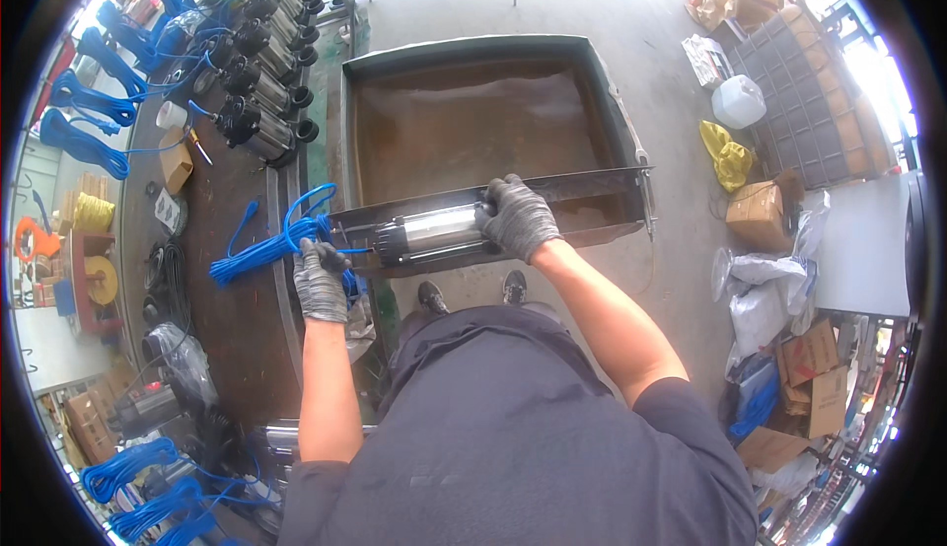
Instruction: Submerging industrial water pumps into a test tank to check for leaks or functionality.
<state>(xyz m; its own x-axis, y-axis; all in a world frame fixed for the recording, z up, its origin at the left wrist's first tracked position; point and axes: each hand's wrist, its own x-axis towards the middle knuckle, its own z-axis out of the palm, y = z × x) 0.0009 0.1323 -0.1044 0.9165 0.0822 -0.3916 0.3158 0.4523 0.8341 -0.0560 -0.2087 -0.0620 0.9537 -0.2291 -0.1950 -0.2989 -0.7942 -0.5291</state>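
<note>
A steel submersible pump (434, 231) with black ends lies on its side along the near edge of a water tank (347, 132). My right hand (518, 218), in a grey glove, is wrapped round the pump's right end. From its left end a blue cable runs to a bundled coil of blue cable (266, 253) on the workbench (222, 349). My left hand (321, 280), gloved too, is closed on the cable at the coil's right end; its fingertips are partly hidden. Brown, murky water (473, 122) fills the tank beyond the pump.
Several upright pumps (258, 130) with blue cable coils (89, 142) line the bench's far left. A screwdriver (200, 146) lies near them. To the right stand a white jug (738, 102), a yellow bag (725, 154) and cardboard boxes (760, 215) on the floor.
</note>
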